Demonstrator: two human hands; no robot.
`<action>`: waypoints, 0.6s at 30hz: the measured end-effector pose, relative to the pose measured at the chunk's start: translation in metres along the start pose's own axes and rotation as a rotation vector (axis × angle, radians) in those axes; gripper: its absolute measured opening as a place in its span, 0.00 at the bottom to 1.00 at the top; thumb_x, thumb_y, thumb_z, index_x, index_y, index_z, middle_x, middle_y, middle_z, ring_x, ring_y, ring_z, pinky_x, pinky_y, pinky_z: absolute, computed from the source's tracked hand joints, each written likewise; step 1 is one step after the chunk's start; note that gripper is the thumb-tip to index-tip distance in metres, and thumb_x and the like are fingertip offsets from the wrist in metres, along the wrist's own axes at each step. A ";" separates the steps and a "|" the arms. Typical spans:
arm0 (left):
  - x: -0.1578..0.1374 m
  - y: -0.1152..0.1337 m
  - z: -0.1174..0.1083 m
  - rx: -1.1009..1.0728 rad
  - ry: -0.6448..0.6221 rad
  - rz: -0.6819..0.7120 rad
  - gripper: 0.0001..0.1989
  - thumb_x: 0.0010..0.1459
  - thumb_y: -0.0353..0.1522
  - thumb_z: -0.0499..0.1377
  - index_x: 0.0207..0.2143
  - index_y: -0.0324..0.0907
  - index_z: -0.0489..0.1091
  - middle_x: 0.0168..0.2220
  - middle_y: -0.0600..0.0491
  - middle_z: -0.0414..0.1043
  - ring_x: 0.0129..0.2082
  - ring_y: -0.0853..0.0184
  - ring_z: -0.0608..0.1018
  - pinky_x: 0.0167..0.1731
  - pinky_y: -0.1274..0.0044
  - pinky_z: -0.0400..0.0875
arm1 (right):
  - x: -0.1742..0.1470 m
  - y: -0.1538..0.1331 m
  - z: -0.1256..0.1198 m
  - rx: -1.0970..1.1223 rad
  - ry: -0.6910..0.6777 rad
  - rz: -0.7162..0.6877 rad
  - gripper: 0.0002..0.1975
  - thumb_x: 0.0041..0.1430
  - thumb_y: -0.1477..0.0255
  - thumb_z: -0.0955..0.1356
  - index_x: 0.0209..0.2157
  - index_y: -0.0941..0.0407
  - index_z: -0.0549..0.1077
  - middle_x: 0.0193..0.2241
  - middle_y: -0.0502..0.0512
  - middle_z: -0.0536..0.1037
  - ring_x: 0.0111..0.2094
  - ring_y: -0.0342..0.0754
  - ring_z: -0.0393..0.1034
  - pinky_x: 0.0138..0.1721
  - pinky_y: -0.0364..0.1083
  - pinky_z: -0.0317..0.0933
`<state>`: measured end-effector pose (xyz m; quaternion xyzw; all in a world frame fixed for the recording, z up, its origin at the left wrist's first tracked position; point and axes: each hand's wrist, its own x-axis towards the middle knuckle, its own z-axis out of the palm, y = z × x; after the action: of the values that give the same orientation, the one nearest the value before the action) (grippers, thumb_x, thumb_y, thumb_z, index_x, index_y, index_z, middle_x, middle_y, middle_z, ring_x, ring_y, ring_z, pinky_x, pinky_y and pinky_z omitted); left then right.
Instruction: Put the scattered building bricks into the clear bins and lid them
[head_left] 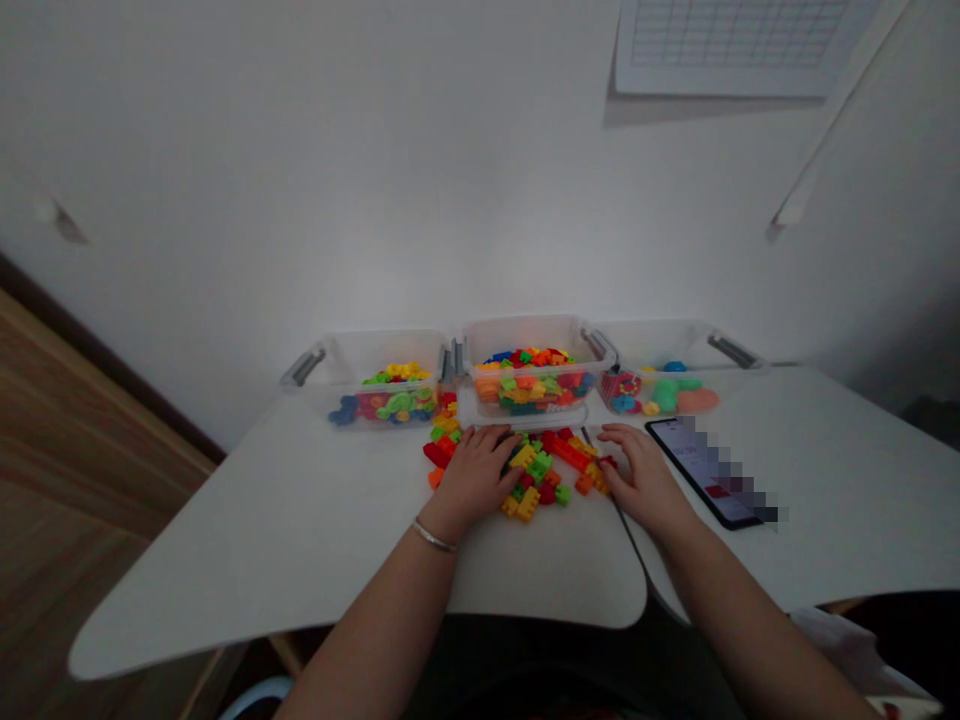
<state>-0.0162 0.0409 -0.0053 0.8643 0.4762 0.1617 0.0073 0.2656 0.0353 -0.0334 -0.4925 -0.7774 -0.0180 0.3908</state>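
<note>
A loose pile of toy building blocks (538, 464) in yellow, green, red and orange lies on the white table. My left hand (478, 470), with a bracelet at the wrist, rests over the left part of the pile, thumb and fingers apart. A dark piece shows in the gap beside its thumb, not visibly gripped. At the pile's right edge is my right hand (643, 474), its thumb and fingers apart around a small red block (609, 461). Its fingertips are close to the orange blocks (583, 483); whether they touch cannot be made out.
Behind the pile stand three clear bins: a left bin (386, 342) and a middle bin (525, 330) with colorful pieces, and a right bin (660, 335) with larger toys. A phone (709, 470) lies right of my right hand. Two white tabletops (555, 585) meet at a seam.
</note>
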 end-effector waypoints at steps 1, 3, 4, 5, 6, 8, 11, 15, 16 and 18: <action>0.000 0.000 0.000 0.000 0.000 -0.001 0.23 0.64 0.39 0.54 0.60 0.45 0.64 0.61 0.47 0.65 0.61 0.56 0.65 0.64 0.58 0.53 | -0.001 0.002 -0.002 -0.019 -0.020 0.050 0.15 0.55 0.73 0.64 0.45 0.57 0.71 0.47 0.64 0.74 0.50 0.58 0.68 0.52 0.58 0.64; 0.000 0.000 -0.001 -0.001 -0.003 0.001 0.23 0.64 0.39 0.54 0.60 0.45 0.64 0.61 0.47 0.65 0.61 0.56 0.65 0.64 0.58 0.53 | -0.003 0.006 -0.005 -0.030 -0.090 0.167 0.16 0.53 0.73 0.63 0.44 0.57 0.72 0.44 0.63 0.74 0.45 0.56 0.70 0.47 0.56 0.66; 0.000 0.000 -0.001 -0.001 -0.005 0.000 0.23 0.64 0.39 0.54 0.60 0.45 0.64 0.61 0.47 0.65 0.61 0.56 0.65 0.64 0.59 0.53 | -0.003 0.007 -0.006 -0.022 -0.133 0.219 0.16 0.53 0.73 0.63 0.44 0.58 0.73 0.42 0.62 0.73 0.41 0.54 0.71 0.44 0.55 0.67; 0.000 0.000 -0.001 -0.002 -0.005 -0.002 0.23 0.64 0.39 0.54 0.60 0.45 0.64 0.61 0.47 0.65 0.61 0.56 0.65 0.64 0.59 0.53 | -0.004 0.008 -0.006 -0.007 -0.170 0.260 0.16 0.53 0.71 0.63 0.44 0.58 0.73 0.40 0.61 0.73 0.38 0.53 0.71 0.42 0.54 0.68; 0.000 0.001 -0.001 -0.003 -0.006 -0.004 0.23 0.64 0.39 0.54 0.60 0.46 0.64 0.61 0.47 0.65 0.61 0.56 0.65 0.64 0.58 0.53 | -0.004 0.008 -0.006 0.009 -0.194 0.287 0.17 0.54 0.70 0.63 0.44 0.59 0.73 0.39 0.60 0.73 0.35 0.52 0.71 0.40 0.53 0.68; 0.000 0.001 -0.001 -0.006 -0.007 -0.003 0.23 0.64 0.39 0.54 0.60 0.46 0.64 0.61 0.47 0.65 0.61 0.56 0.65 0.64 0.58 0.53 | -0.004 0.006 -0.007 0.038 -0.206 0.299 0.18 0.56 0.67 0.63 0.45 0.59 0.74 0.37 0.59 0.73 0.32 0.50 0.70 0.37 0.51 0.68; 0.000 0.001 -0.001 -0.013 -0.005 -0.003 0.23 0.64 0.39 0.54 0.60 0.46 0.64 0.61 0.47 0.65 0.62 0.56 0.65 0.64 0.58 0.53 | -0.002 0.003 -0.006 0.061 -0.199 0.291 0.17 0.57 0.66 0.64 0.44 0.58 0.74 0.37 0.58 0.73 0.30 0.48 0.69 0.36 0.50 0.67; 0.000 0.001 -0.001 -0.014 -0.005 -0.001 0.23 0.64 0.39 0.54 0.60 0.45 0.64 0.61 0.47 0.65 0.62 0.56 0.65 0.64 0.59 0.53 | 0.002 0.002 0.000 0.089 -0.164 0.281 0.12 0.60 0.66 0.63 0.39 0.56 0.75 0.37 0.59 0.75 0.36 0.51 0.72 0.42 0.52 0.67; 0.000 0.001 -0.001 -0.013 -0.007 -0.001 0.23 0.64 0.39 0.55 0.60 0.45 0.64 0.61 0.47 0.65 0.62 0.56 0.65 0.64 0.59 0.53 | 0.003 0.002 0.002 0.099 -0.144 0.273 0.12 0.60 0.66 0.63 0.37 0.56 0.75 0.37 0.59 0.76 0.39 0.52 0.72 0.44 0.52 0.67; 0.000 0.001 -0.002 -0.016 -0.012 -0.001 0.24 0.64 0.39 0.55 0.60 0.44 0.64 0.61 0.47 0.65 0.62 0.56 0.65 0.64 0.59 0.54 | 0.005 0.004 0.007 0.118 -0.106 0.265 0.11 0.61 0.67 0.62 0.36 0.55 0.75 0.37 0.59 0.76 0.41 0.52 0.72 0.46 0.53 0.66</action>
<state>-0.0157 0.0401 -0.0035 0.8649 0.4753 0.1605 0.0171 0.2635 0.0444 -0.0367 -0.5671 -0.7250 0.1056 0.3764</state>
